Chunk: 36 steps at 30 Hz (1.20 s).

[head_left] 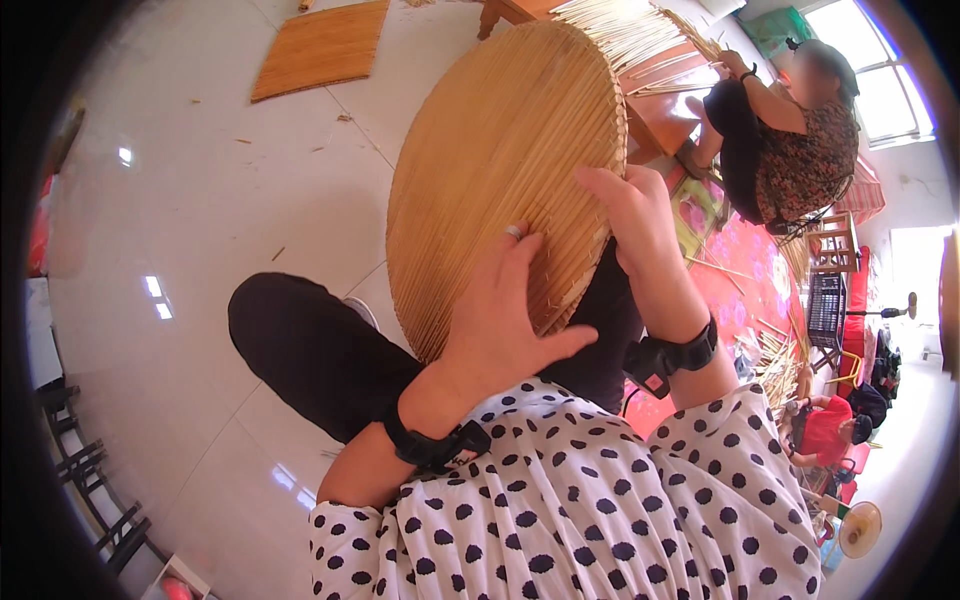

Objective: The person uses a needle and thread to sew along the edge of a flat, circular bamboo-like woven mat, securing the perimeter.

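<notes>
A large round mat of tan plant stalks, stitched side by side, is tilted up in front of me over my knees. Its right rim shows a row of stitches. My right hand grips that rim, thumb on the front face and the other fingers mostly hidden behind the edge. Lower down, my left hand rests against the mat's face with fingers stretched and thumb spread wide. A ring is on one of its fingers. Black bands circle both wrists.
A square stalk panel lies on the pale tiled floor at upper left. Ahead to the right, a seated person handles loose stalks at a low wooden table. More stalks are piled on red floor covering. Another person sits farther off.
</notes>
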Each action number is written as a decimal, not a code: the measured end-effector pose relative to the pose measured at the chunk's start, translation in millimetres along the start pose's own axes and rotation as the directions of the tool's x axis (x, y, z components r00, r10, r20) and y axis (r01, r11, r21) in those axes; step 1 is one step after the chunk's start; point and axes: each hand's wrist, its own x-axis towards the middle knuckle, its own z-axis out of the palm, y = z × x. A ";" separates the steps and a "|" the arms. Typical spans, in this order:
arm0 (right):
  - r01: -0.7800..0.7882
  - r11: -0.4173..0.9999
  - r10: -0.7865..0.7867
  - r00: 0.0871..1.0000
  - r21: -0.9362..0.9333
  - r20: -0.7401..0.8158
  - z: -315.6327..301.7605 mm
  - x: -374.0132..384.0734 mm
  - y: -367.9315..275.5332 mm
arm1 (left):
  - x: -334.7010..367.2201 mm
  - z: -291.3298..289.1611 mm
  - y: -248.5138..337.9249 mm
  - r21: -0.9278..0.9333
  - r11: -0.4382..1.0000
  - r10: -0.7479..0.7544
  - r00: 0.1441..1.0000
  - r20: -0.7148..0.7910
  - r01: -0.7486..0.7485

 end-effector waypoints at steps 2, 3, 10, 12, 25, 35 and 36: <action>-0.010 1.000 0.010 1.000 0.019 0.022 0.3 4.2 -2.1 | -3.2 -0.5 10.4 0.127 0.992 -0.027 0.998 0.049 0.020; -0.014 1.000 0.013 0.999 0.015 0.040 0.9 7.2 -0.7 | -5.4 -1.0 11.1 0.166 0.986 -0.029 0.999 0.036 0.022; -0.044 0.999 0.045 0.989 -0.008 0.139 24.5 14.3 -17.0 | -3.7 -46.8 -0.9 0.355 0.935 0.033 0.995 -0.098 0.005; 0.091 0.970 -0.069 0.992 -0.227 0.102 27.7 22.0 -12.9 | 5.3 -75.2 -7.1 0.424 0.906 0.088 0.985 -0.147 -0.018; 0.810 0.302 -0.681 0.552 -0.503 0.482 65.8 -5.5 -22.1 | 29.4 -179.7 -7.0 0.568 0.823 0.091 0.993 -0.074 -0.034; 0.694 0.466 -0.665 0.684 -0.549 0.301 95.1 -21.0 -38.6 | 24.8 -168.0 1.0 0.631 0.773 0.447 0.762 -0.469 -0.065; 0.687 0.466 -0.660 0.689 -0.557 0.299 95.1 -17.6 -40.3 | 20.6 -158.9 -4.5 0.621 0.779 0.442 0.775 -0.451 -0.083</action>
